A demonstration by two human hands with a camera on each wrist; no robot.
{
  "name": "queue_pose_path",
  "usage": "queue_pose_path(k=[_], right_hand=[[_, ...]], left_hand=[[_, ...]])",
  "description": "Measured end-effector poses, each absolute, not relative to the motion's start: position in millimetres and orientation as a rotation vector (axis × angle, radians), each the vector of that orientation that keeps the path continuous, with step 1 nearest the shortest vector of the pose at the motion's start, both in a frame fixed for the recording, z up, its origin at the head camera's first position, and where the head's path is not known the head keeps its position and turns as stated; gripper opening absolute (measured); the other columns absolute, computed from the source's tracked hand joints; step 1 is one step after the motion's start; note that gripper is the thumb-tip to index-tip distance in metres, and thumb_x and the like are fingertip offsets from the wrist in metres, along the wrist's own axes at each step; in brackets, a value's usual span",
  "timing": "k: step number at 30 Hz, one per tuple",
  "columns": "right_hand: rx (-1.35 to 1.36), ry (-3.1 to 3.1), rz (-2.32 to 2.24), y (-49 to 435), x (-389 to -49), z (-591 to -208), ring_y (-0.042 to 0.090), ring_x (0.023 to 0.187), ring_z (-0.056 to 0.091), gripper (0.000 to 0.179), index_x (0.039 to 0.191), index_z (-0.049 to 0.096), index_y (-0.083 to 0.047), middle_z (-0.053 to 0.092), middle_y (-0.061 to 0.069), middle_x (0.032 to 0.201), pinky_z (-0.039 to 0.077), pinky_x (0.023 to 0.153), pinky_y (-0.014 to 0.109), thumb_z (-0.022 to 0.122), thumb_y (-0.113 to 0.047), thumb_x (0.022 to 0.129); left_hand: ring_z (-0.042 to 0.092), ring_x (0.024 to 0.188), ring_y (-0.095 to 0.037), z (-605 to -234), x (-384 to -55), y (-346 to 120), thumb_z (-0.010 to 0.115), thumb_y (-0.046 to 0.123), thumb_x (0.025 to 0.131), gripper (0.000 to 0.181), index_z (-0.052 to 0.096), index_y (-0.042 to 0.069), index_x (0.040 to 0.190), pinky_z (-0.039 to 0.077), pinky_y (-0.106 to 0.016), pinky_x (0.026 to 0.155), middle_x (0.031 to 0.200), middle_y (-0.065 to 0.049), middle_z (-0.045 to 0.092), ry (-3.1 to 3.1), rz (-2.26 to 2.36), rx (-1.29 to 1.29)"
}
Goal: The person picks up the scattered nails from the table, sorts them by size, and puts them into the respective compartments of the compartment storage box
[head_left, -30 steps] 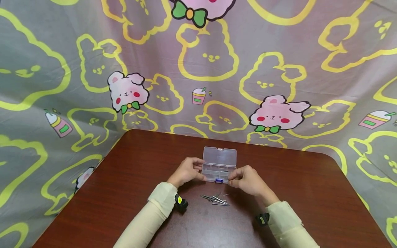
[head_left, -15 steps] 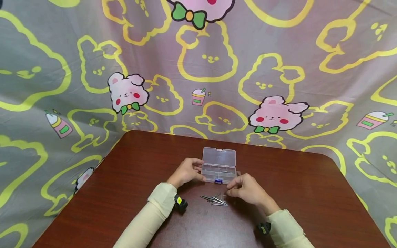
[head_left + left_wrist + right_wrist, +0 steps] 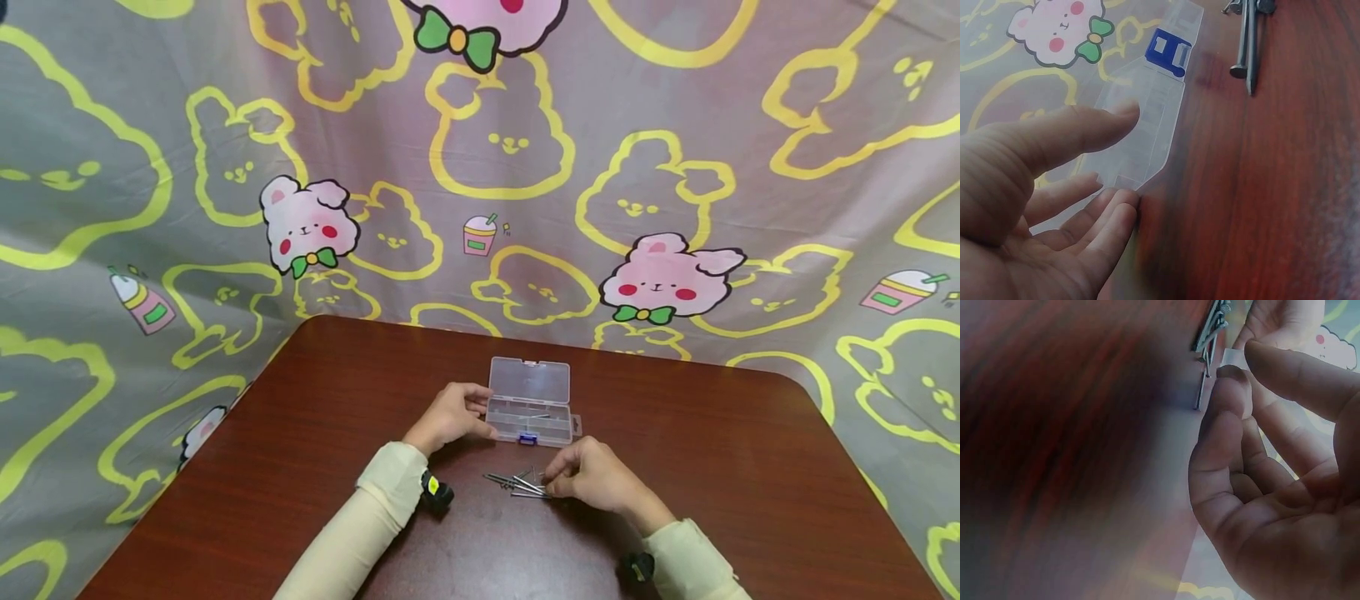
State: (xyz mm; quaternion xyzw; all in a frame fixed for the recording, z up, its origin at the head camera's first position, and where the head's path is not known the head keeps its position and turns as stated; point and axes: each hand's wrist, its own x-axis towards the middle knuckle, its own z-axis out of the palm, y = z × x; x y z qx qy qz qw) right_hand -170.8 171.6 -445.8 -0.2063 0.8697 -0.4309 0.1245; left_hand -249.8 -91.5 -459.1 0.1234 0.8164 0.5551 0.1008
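A clear plastic compartment box (image 3: 510, 427) with a blue latch (image 3: 528, 439) stands with its lid (image 3: 529, 380) raised; a thin nail (image 3: 536, 416) lies inside. My left hand (image 3: 452, 417) holds the box's left end, thumb along the front and fingertips at the corner, as the left wrist view shows. In front of the box lies a small pile of nails (image 3: 517, 482), with a spiral-threaded screw (image 3: 1225, 309) among them in the right wrist view. My right hand (image 3: 592, 477) is at the pile's right end, fingers bent and thumb slightly apart from the index fingertip, nothing visible between them.
The box sits on a dark red-brown wooden table (image 3: 360, 367), a hanging tab (image 3: 576, 425) sticking out at its right side. Behind the table hangs a grey curtain (image 3: 405, 142) with yellow outlines and pink rabbits. Both wrists wear black cameras (image 3: 437, 492).
My right hand has moved from the box's right end down toward me to the nails, uncovering the box's right side. My left hand has stayed at the box.
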Motion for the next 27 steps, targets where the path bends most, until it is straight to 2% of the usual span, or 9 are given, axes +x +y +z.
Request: queue_pose_path(k=[10,16,27], right_hand=[[-0.653,2.675,-1.107,166.9,-165.4,-451.2,0.004,0.058,0.056,0.015,0.074,0.076,-0.015,0.064,-0.014,0.063,0.046,0.053,0.025,0.088,-0.006,0.072],[-0.711,2.749,-1.004,166.2,-162.2,-451.1,0.001,0.056,0.052,0.021,0.068,0.072,-0.020,0.057,-0.019,0.057,0.044,0.054,0.026,0.089,-0.007,0.069],[-0.787,2.766,-0.923,165.3,-161.0,-448.7,0.000,0.056,0.048,0.023,0.065,0.069,-0.020,0.054,-0.022,0.056,0.043,0.054,0.026,0.087,-0.008,0.071]], left_hand=[[0.064,0.102,-0.028,-460.3,-250.6,-91.6,0.094,-0.002,0.063,0.069,0.066,-0.002,0.126,0.056,-0.035,0.084,0.112,-0.016,0.067,2.401,1.650,0.350],[0.065,0.101,-0.028,-460.6,-251.0,-92.0,0.094,-0.001,0.063,0.069,0.066,-0.003,0.126,0.057,-0.034,0.083,0.111,-0.015,0.067,2.399,1.655,0.350],[0.065,0.101,-0.027,-461.5,-251.6,-91.7,0.094,0.000,0.064,0.069,0.065,-0.003,0.126,0.057,-0.033,0.083,0.110,-0.015,0.068,2.404,1.646,0.349]])
